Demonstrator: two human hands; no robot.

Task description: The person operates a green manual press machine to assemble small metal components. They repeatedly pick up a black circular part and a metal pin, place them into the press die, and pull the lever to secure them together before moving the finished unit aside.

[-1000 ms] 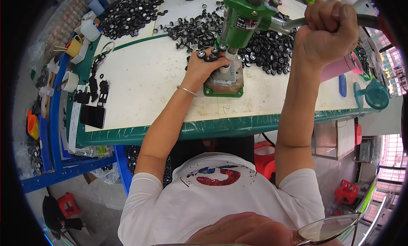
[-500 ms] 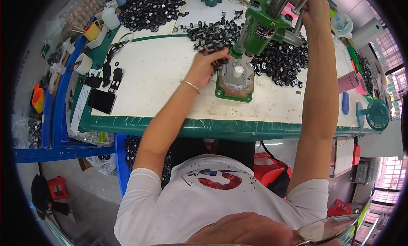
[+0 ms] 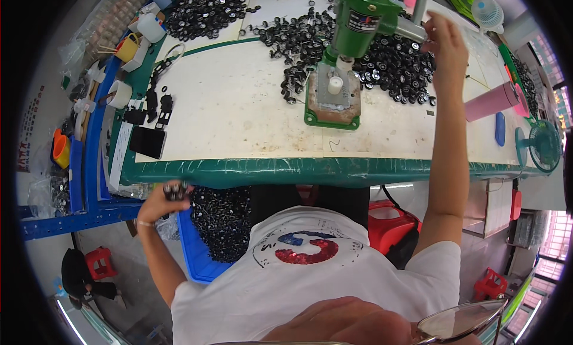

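My left hand is closed round a bunch of small black round-headed pieces with metal stems. It is above the left side of a blue bin beneath the table edge, which holds many similar pieces. On the table stands a green hand press with a white round fitting on its base plate. Beside the end of the press's lever shaft, my right hand has its fingers loosely bent and apart. Whether its fingertips touch the shaft is hard to see.
Loose black pieces lie heaped behind the press, with another pile at the far left. A phone-like black slab lies at the table's left. A pink cup and a green fan are at right. A red stool stands below.
My left hand has moved from beside the press down and left to the bin, carrying black pieces. My right hand has come down from the upper lever to beside its shaft. The view has shifted slightly.
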